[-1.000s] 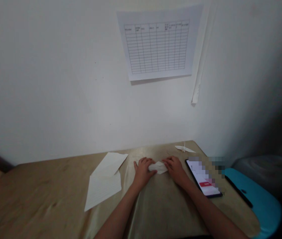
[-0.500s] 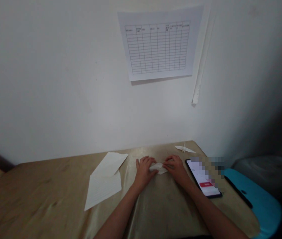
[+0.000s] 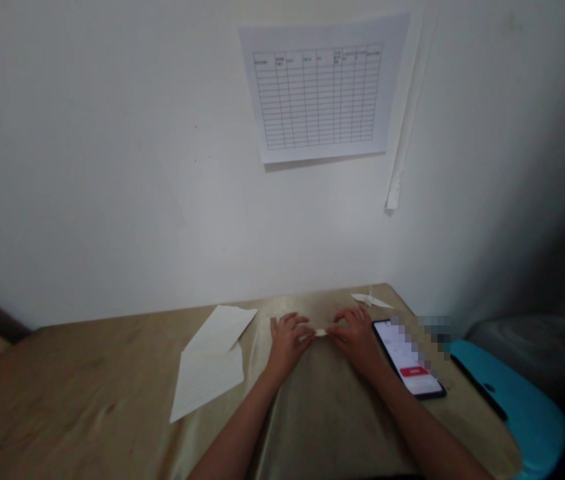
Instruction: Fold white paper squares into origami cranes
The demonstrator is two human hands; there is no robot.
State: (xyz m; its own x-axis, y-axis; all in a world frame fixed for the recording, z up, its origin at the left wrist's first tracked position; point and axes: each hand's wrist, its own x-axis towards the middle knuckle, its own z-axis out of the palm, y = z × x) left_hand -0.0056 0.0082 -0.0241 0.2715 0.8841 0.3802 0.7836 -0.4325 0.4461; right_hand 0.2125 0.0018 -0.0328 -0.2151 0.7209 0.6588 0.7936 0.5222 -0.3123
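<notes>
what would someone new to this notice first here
Probably the printed grid sheet on the pale wall, high in the view. Below it, the left hand and right hand pinch a small piece of paper over the table. The lit phone by the right forearm also stands out.

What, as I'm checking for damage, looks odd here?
The white strip on the wall has a ragged lower end, as if broken off. The lined sheet on the table has an uneven right edge, perhaps torn. Nothing looks spilled.
</notes>
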